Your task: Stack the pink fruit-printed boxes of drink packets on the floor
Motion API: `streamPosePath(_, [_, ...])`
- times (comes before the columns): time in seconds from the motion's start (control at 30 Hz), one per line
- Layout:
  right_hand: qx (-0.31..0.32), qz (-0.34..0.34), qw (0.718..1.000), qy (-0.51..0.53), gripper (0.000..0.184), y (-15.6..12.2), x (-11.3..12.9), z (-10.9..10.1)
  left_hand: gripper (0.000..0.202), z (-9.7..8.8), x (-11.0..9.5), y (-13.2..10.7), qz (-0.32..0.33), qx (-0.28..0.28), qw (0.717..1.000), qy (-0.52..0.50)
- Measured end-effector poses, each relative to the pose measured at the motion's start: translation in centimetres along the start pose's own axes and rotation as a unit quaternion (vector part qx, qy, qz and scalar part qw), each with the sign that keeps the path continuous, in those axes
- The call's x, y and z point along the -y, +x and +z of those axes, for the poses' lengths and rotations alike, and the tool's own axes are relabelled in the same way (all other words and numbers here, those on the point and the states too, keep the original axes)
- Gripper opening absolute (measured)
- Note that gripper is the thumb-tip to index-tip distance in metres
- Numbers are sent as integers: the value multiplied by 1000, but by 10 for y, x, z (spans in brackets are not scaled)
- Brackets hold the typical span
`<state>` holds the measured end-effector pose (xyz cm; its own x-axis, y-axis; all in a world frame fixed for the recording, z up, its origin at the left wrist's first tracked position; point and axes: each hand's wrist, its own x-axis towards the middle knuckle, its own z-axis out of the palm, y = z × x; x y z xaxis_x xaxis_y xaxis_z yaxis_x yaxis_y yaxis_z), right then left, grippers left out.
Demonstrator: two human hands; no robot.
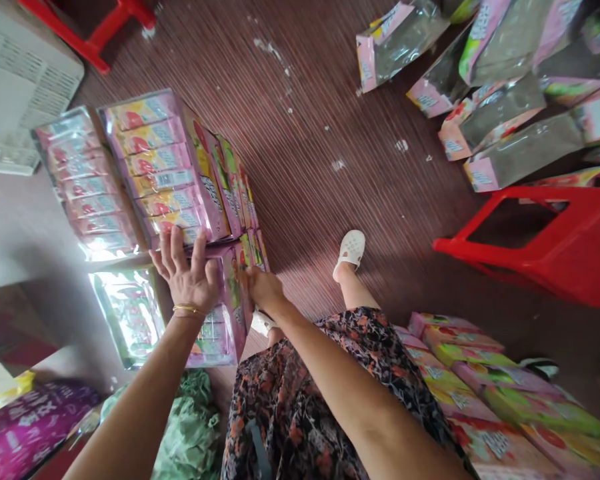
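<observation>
Stacks of pink display boxes filled with wrapped packets stand on the floor at the left, with clear film over their tops. My left hand (187, 275) lies with spread fingers across the near edge of the rear box (153, 160) and the far end of the front box (213, 337). A thin gold bracelet circles that wrist. At the side of the front stack, my right hand (264, 291) has its fingers curled against the boxes' printed edge; the fingertips are partly hidden. Beside these stand another film-topped box (93, 190) and a glare-covered one (135, 313).
Clear-windowed cartons (525, 137) lie heaped at the upper right. A red plastic stool (545, 250) is tipped below them. More flat boxes (480, 380) are stacked at lower right. A white crate (20, 87), green crumpled plastic (187, 427) and a purple bag (35, 427) border the left.
</observation>
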<state>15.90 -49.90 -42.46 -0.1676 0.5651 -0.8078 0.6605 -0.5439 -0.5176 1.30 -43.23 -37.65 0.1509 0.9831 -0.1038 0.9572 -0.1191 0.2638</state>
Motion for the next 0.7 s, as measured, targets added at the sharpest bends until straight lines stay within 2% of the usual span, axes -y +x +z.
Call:
streamPosePath(0.07, [27, -15, 1000, -3, 52, 6, 5, 15, 59, 3, 2, -1, 7, -6, 1000, 2])
streamPosePath(0.13, [63, -28, 997, -16, 48, -15, -6, 39, 59, 5, 4, -1, 15, -14, 1000, 2])
streamPosePath(0.2, [99, -43, 993, -36, 43, -46, -29, 58, 59, 5, 6, -1, 22, -19, 1000, 0])
streamPosePath(0.27, [104, -28, 992, -59, 43, -63, -52, 61, 58, 5, 7, -1, 23, -23, 999, -6])
streamPosePath(0.3, [85, -8, 994, -64, 44, -60, -59, 55, 58, 5, 8, 0, 24, -25, 999, -11])
streamPosePath(0.33, [60, 15, 996, -64, 46, -50, -61, 45, 58, 5, 8, 0, 26, -28, 999, -15])
streamPosePath(0.4, [-14, 48, 998, -39, 52, -10, -52, 22, 58, 5, 8, 0, 31, -36, 999, -13])
streamPosePath(0.43, [-28, 30, 999, -26, 53, 13, -44, 13, 57, 6, 7, -1, 35, -40, 999, -10])
streamPosePath(0.47, [-15, 0, 1000, -23, 51, 34, -35, 8, 57, 6, 7, -1, 39, -42, 998, -5])
streamPosePath(0.5, [-9, -2, 1000, -20, 52, 49, -28, 9, 56, 6, 7, -1, 44, -44, 998, -1])
streamPosePath(0.57, [14, -10, 1000, -23, 51, 55, -26, 27, 54, 6, 7, -2, 59, -47, 997, 8])
streamPosePath(0.63, [58, -19, 997, -42, 46, 28, -42, 57, 53, 7, 7, -2, 75, -48, 996, 18])
streamPosePath(0.7, [100, -18, 993, -59, 42, -7, -70, 81, 55, 7, 9, -2, 95, -53, 994, 25])
